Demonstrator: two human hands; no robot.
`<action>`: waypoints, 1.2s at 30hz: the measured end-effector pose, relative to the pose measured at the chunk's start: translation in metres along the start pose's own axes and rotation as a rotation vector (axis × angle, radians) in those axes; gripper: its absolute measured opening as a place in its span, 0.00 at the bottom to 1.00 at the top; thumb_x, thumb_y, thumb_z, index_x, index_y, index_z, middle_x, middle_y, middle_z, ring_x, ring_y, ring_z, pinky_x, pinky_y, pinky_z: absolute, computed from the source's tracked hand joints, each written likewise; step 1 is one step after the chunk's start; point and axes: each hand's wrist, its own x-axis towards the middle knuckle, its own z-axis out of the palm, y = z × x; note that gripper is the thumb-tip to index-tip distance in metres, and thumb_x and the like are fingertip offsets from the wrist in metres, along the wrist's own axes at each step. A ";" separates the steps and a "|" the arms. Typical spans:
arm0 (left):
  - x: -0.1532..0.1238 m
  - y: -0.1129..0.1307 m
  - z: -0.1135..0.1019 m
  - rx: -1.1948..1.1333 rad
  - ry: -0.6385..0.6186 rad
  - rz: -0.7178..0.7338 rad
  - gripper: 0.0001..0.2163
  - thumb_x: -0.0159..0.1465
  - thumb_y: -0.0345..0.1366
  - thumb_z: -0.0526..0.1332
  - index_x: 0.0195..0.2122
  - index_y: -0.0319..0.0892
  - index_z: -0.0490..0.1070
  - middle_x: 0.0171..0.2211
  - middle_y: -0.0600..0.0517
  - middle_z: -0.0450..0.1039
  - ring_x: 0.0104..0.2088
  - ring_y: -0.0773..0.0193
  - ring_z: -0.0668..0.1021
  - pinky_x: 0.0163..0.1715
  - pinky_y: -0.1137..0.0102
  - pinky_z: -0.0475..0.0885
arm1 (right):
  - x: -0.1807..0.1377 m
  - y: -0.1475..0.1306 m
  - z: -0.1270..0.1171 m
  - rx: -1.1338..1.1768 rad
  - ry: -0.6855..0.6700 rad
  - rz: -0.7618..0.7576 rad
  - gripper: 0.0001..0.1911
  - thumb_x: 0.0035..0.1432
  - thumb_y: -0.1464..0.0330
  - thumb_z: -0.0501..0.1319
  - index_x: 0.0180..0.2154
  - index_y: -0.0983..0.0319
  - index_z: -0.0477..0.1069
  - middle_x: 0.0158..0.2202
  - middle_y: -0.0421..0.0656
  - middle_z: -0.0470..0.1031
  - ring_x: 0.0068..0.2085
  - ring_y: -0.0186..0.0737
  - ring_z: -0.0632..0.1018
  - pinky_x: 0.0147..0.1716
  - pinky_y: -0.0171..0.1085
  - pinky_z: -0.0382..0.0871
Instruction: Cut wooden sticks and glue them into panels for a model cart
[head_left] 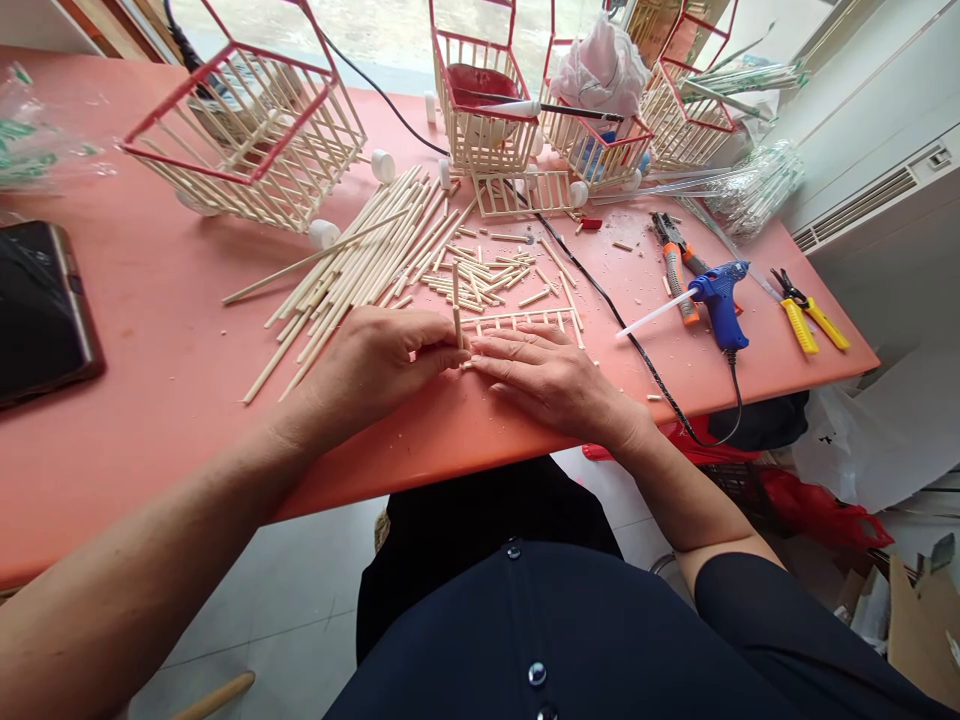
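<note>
Near the table's front edge, my left hand (390, 355) pinches a short wooden stick (456, 300) that stands upright between thumb and fingers. My right hand (544, 375) lies with its fingers stretched out over a small ladder-like frame of wooden sticks (566, 318), and its fingertips come close to my left ones. The near side of that frame is hidden under the hand. Just beyond both hands are many short cut sticks (472, 280). A pile of long wooden sticks (352, 260) spreads behind my left hand.
Stick baskets with red rims, one at left (255, 130) and one in the middle (487, 140), stand at the back. To the right lie a blue glue gun (724, 305) with its cable, orange-handled pliers (675, 260) and yellow-handled cutters (810, 315). A phone (45, 310) rests at left.
</note>
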 end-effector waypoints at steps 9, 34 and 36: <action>0.000 0.001 0.000 -0.012 -0.001 0.005 0.10 0.74 0.42 0.67 0.35 0.48 0.83 0.31 0.53 0.86 0.30 0.60 0.82 0.36 0.65 0.74 | 0.001 -0.001 0.000 -0.015 -0.016 0.014 0.21 0.82 0.70 0.64 0.69 0.58 0.83 0.71 0.50 0.85 0.74 0.51 0.84 0.77 0.55 0.76; 0.001 0.002 0.001 -0.010 0.009 0.020 0.11 0.73 0.42 0.66 0.34 0.47 0.83 0.28 0.53 0.84 0.28 0.61 0.80 0.34 0.67 0.72 | 0.001 0.000 0.000 -0.002 -0.015 0.016 0.21 0.82 0.71 0.64 0.69 0.58 0.83 0.71 0.51 0.84 0.74 0.50 0.83 0.77 0.56 0.75; 0.001 0.002 0.001 -0.008 0.008 0.012 0.12 0.73 0.42 0.66 0.33 0.46 0.83 0.29 0.53 0.84 0.29 0.61 0.81 0.35 0.66 0.72 | 0.001 -0.001 0.000 -0.016 -0.001 -0.002 0.21 0.83 0.70 0.63 0.69 0.60 0.83 0.71 0.52 0.85 0.74 0.51 0.84 0.77 0.55 0.76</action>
